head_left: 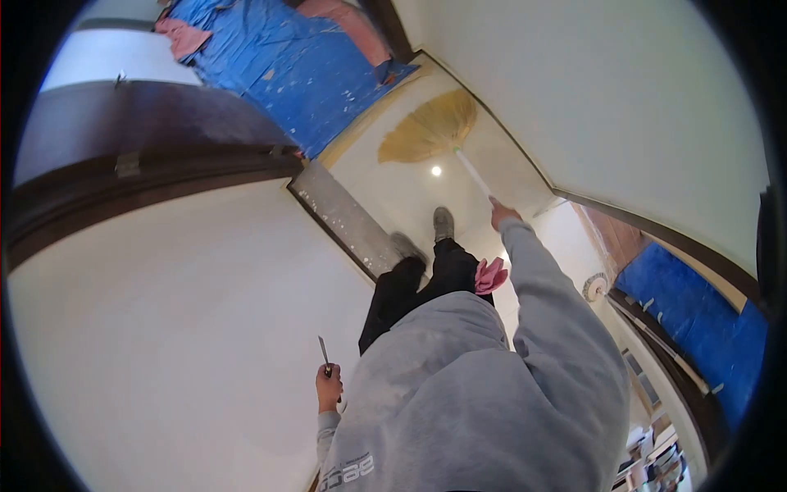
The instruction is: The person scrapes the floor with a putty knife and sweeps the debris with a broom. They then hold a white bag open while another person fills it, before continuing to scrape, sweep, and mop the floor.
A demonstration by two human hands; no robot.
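Note:
My right hand is closed round the white handle of a broom. The broom's wide, straw-coloured fan of bristles spreads over the pale, shiny floor ahead of my feet. Down at my left side, my left hand grips a knife with a narrow grey blade and a dark handle. Its blade points up and away from me, near the white wall. The exact kind of knife is too small to make out.
A blue tarp covers the floor beyond the broom, with pink cloth at its edge. Dark wood door frame stands to the left. A grey, white-spotted strip lies beside my shoes. More blue sheeting is at right.

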